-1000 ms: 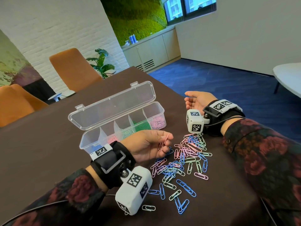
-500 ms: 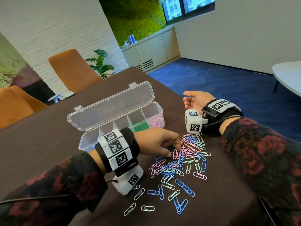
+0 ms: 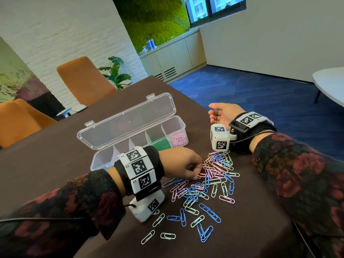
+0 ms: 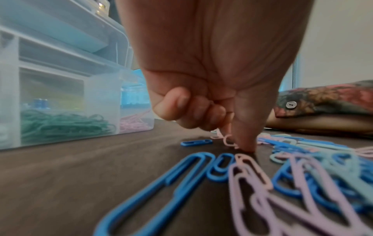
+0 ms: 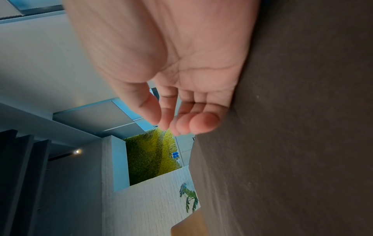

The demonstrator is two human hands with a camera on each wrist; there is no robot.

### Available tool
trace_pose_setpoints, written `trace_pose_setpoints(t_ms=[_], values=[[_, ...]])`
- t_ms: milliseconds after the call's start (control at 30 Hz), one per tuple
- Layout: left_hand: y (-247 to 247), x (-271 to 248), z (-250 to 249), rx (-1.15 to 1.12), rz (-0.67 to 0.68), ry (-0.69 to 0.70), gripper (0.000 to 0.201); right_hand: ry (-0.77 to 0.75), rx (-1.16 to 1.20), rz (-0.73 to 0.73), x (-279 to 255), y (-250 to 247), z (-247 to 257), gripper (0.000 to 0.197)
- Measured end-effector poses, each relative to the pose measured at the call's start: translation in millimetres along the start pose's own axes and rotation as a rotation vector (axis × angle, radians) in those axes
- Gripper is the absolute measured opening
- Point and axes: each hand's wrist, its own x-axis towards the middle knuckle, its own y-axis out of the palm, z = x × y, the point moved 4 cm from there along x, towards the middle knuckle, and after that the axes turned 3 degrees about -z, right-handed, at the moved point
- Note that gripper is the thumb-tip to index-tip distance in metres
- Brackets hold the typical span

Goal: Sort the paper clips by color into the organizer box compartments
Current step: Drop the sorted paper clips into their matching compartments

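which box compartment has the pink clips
The end compartment of the organizer box nearest the right hand holds pink clips. The one beside it holds green clips; what the others hold cannot be made out.

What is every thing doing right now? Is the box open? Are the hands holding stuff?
Organizer box: lid open, green and pink clips inside.
Paper clips: loose pile on the table, unsorted.
Left hand: fingers curled, pinching pink clips at the pile.
Right hand: open, empty, resting on the table.
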Motion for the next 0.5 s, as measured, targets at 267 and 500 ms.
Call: trace_pose_setpoints(t_ms=[267,500], values=[[-7,-13,10,-0.224,-0.114,-0.072,0.024,0.006,0.006,0.002,1,0,-1,0.014],[-7,-8,2,-0.201,-0.148,-0.124,0.010,-0.009,-0.001,-0.002,1,-1,0,0.012]])
